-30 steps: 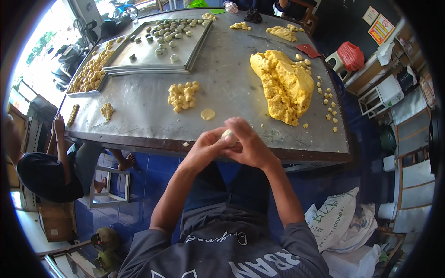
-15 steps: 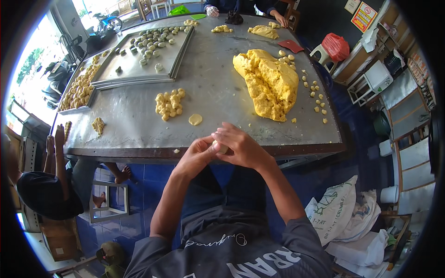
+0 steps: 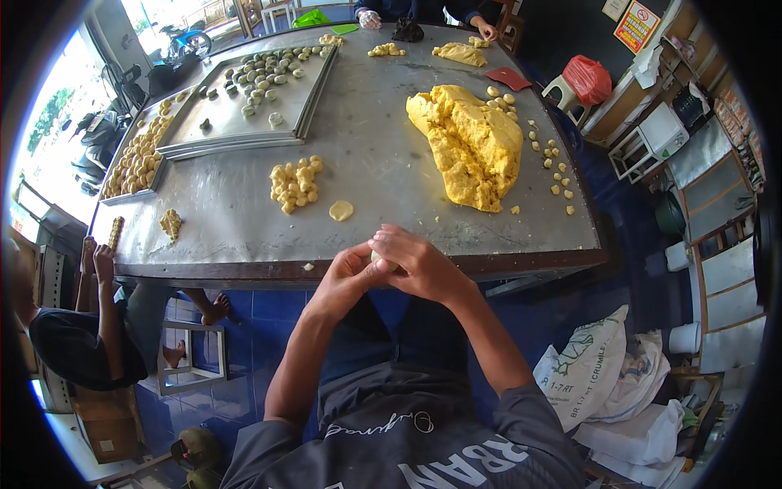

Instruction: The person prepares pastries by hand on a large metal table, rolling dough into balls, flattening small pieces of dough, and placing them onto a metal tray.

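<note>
Just off the table's near edge, my left hand (image 3: 344, 279) and my right hand (image 3: 422, 262) come together around a small pale dough ball (image 3: 384, 262). Fingers of both hands curl over it and hide most of its surface. On the metal table (image 3: 371, 147), beyond my hands, lies a flat round of dough (image 3: 340, 210). Left of that round is a heap of small light-brown balls (image 3: 295, 185). A large cracked mass of yellow dough (image 3: 471, 151) sits to the right, with small dough pieces (image 3: 556, 167) scattered beside it.
Stacked metal trays (image 3: 244, 134) at the far left carry dark greenish balls; another tray (image 3: 134, 167) holds tan ones. A co-worker (image 3: 81, 342) sits at left, and another person's gloved hand (image 3: 370, 19) is at the far edge. White sacks (image 3: 588, 363) stand on the floor at right.
My hands keep close together around the dough ball, with the fingers shifted slightly and the ball more covered. The left co-worker's hands have changed from extended to curled.
</note>
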The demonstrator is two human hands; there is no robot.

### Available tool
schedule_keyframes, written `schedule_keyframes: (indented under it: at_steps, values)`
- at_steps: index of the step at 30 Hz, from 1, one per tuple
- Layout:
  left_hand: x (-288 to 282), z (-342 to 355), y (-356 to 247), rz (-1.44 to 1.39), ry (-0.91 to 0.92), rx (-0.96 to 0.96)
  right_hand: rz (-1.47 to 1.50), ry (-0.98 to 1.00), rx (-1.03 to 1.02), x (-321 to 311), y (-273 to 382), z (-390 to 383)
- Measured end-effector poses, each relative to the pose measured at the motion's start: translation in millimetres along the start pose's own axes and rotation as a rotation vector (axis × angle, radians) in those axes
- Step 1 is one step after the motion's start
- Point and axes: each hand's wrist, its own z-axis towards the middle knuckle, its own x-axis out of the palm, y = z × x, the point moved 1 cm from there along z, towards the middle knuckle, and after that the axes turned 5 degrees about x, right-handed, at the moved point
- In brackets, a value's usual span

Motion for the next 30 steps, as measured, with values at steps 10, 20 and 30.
schedule_keyframes:
  at_steps: [10, 20, 30]
  values:
    - [5, 5, -2, -0.05, 0.028, 0.019, -0.035, -0.121, 0.08, -2, 7, -3]
    - [0, 6, 14, -0.076, 0.051, 0.067, -0.005, -0.146, 0.114, 3, 5, -10]
    - [6, 4, 4, -0.238, 0.166, 0.109, 0.058, -0.292, 0.121, -1, 6, -15]
